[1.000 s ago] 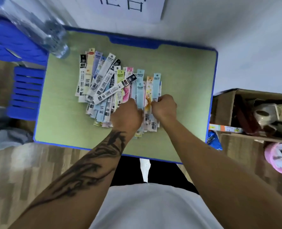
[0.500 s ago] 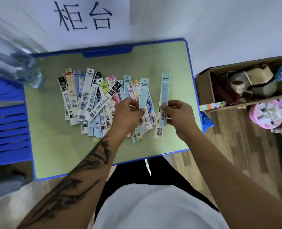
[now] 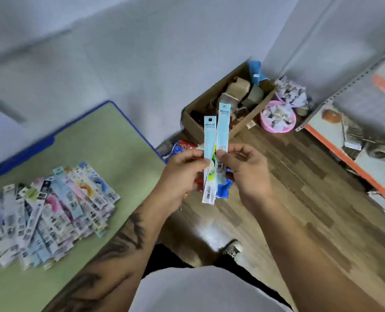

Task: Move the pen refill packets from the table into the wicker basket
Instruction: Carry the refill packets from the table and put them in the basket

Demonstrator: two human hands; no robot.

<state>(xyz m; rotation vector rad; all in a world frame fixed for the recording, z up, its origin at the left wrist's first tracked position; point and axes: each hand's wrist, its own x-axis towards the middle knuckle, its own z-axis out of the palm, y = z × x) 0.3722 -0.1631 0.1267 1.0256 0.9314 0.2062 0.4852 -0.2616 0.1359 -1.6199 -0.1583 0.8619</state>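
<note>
Progress looks early: most of the pen refill packets [image 3: 49, 212] lie fanned in a heap on the green tabletop [image 3: 110, 140], and no wicker basket is in view, so none can be counted as delivered. Two pale blue packets are off the table, upright over the wooden floor. The left hand [image 3: 182, 174] pinches the nearer packet [image 3: 209, 154] at mid-length; the right hand [image 3: 247, 170] pinches the taller packet [image 3: 223, 129] just beside it, fingers clamped on the strips.

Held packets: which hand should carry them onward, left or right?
Probably right. The right hand and left hand each pinch a light blue packet, but the right sits farther from the table. No wicker basket is in view.
</note>
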